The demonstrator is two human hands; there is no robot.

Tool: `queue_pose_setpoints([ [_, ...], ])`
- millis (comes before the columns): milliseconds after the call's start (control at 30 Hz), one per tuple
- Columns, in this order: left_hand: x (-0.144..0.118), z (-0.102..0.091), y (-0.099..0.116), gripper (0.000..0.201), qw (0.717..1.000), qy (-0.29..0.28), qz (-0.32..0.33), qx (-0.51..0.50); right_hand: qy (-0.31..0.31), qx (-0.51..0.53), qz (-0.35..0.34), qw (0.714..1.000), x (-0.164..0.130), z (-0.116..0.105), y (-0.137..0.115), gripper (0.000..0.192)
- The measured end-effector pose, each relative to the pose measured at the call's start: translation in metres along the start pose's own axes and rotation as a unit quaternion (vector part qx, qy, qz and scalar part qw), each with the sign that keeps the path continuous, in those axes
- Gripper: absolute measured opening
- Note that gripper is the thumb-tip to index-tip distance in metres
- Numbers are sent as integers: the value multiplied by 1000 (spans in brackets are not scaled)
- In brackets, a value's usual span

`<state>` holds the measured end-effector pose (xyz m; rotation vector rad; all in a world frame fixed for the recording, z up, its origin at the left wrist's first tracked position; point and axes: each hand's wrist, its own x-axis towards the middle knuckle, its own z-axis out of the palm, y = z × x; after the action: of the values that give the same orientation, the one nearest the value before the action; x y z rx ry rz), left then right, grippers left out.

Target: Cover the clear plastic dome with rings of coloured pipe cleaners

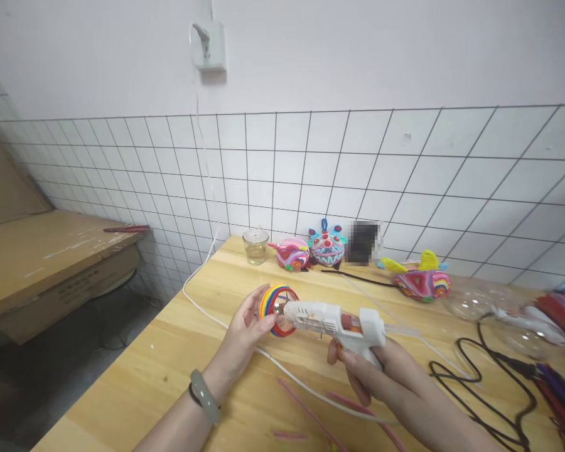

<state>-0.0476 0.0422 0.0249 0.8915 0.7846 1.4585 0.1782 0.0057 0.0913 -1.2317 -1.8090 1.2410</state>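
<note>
From here I see the left hand (247, 320) pinching a rainbow-striped round piece (268, 306) above the table (164, 376), thumb on its near edge. The right hand (374, 370) wraps the handle of a white glue gun (315, 316), nozzle at the piece's open side; contact I can't tell.

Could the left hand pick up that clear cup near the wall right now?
Probably not while the left hand holds the rainbow-striped piece, though nothing seems to stand between that hand and the clear cup.
</note>
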Motion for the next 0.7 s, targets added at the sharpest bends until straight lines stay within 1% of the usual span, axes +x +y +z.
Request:
queue_pose_setpoints([
  [100, 1, -1, -1, 60, 1000, 4, 5, -1, -6, -14, -6, 1000, 0, -1, 0, 47],
  [233, 1, -2, -3, 60, 1000, 12, 4, 0, -29, -20, -2, 999, 1, -3, 2, 49],
  [367, 0, -1, -2, 59, 1000, 18, 0, -2, -45, -38, -10, 998, 1, -5, 2, 46],
  [500, 0, -1, 0, 60, 1000, 12, -4, 0, -41, -43, -7, 998, 2, -6, 3, 46],
  [700, 0, 0, 0, 63, 1000, 7, -10, 3, -45, -65, -13, 997, 1, -8, 5, 41],
])
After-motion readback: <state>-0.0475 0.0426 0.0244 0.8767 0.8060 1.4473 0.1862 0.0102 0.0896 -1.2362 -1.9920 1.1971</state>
